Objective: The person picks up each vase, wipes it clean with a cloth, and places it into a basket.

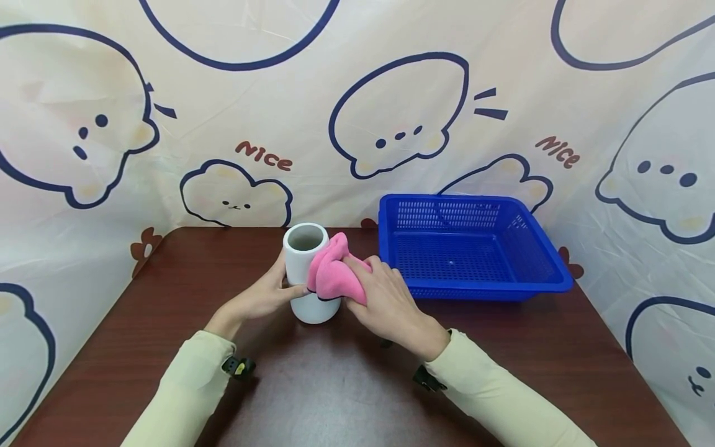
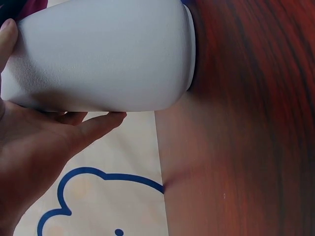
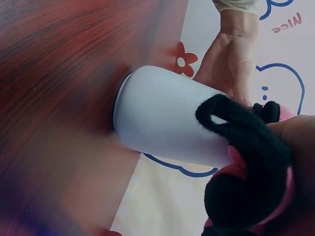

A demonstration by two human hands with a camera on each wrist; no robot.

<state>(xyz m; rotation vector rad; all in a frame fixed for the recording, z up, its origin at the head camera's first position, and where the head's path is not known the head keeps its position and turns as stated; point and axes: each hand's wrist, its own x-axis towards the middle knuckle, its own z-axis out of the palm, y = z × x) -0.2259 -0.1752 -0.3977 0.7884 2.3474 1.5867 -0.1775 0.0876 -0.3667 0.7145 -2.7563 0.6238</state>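
Cloth [image 1: 337, 279] bunched in the curled fingers of the right hand [image 1: 386, 304] meets the white vase [image 1: 297, 267], upright on the surface [image 1: 313, 385], at three o'clock, so the left hand [image 1: 262, 298], fingers wrapped round nine o'clock, should brace against gentle, even strokes.

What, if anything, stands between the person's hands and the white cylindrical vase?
Between the right hand and the white cylindrical vase is a bunched pink-and-black cloth, held against the vase's upper right side in the head view. Nothing visible separates the left hand from the vase.
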